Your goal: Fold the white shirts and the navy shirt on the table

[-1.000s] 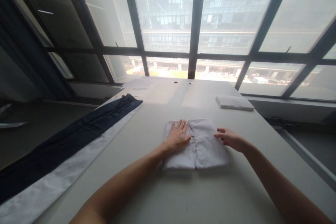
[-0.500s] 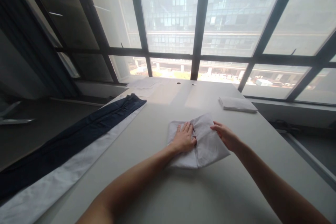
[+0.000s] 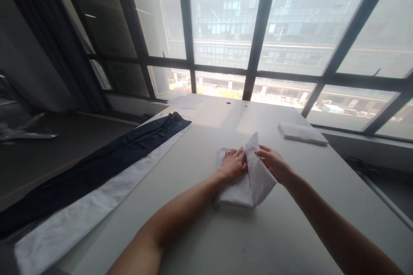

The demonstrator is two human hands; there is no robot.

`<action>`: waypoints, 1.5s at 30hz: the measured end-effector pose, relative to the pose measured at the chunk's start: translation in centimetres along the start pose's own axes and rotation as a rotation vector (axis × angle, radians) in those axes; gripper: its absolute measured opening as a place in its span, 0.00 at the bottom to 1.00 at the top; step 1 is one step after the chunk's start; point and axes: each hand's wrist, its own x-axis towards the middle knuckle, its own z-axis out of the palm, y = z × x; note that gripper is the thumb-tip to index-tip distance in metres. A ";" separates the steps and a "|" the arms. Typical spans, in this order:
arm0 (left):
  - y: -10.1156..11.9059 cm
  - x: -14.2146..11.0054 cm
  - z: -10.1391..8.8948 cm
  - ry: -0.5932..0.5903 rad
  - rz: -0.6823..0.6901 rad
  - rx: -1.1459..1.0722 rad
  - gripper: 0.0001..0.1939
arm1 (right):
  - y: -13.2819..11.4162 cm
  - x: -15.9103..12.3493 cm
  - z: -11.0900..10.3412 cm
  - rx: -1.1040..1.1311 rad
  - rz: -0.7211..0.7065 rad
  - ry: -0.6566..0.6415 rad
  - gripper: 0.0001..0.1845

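A white cloth (image 3: 235, 191), partly folded, lies on the pale table (image 3: 200, 227). Flat on its left half rests my left hand (image 3: 234, 163), fingers stretched toward the fold and partly hidden behind the raised flap. My right hand (image 3: 273, 164) pinches the outer edge of the cloth's right half between thumb and fingers. That half stands up steeply from the table, leaning toward my left hand. What kind of cloth item it is I cannot tell.
A folded white cloth (image 3: 302, 133) lies at the table's right edge. Along the left edge stretch dark blue trousers (image 3: 106, 161) on a long white cloth (image 3: 97, 206). White paper sheets (image 3: 185, 101) lie at the far left corner, before tall windows (image 3: 222, 21).
My right hand has lifted the cloth's right half from a low slant to nearly upright and leftward. My left hand stays pressed on the other half. The view has shifted slightly left.
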 end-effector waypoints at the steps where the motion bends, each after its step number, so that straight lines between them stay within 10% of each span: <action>1: 0.0 0.0 0.1 -0.001 -0.005 0.008 0.31 | 0.0 0.1 -0.2 0.001 -0.004 0.001 0.19; 14: -0.8 0.1 -1.3 -0.130 0.068 -0.013 0.33 | 0.2 0.2 -1.8 0.004 0.014 0.023 0.18; 26: 2.1 -6.5 -1.5 -0.078 0.193 -0.150 0.38 | 0.2 1.8 1.8 -0.129 0.001 0.108 0.27; 35: -4.3 -7.2 -3.8 0.231 -0.224 -0.671 0.19 | 3.2 2.7 7.1 -0.294 0.007 -0.121 0.26; 41: -5.4 -7.2 -3.1 0.134 -0.420 -1.095 0.32 | 5.6 4.4 3.7 -0.631 -0.416 0.208 0.16; 45: -5.9 -7.1 -2.9 0.153 -0.251 -0.957 0.30 | 8.1 3.8 2.4 -0.937 -0.498 0.233 0.25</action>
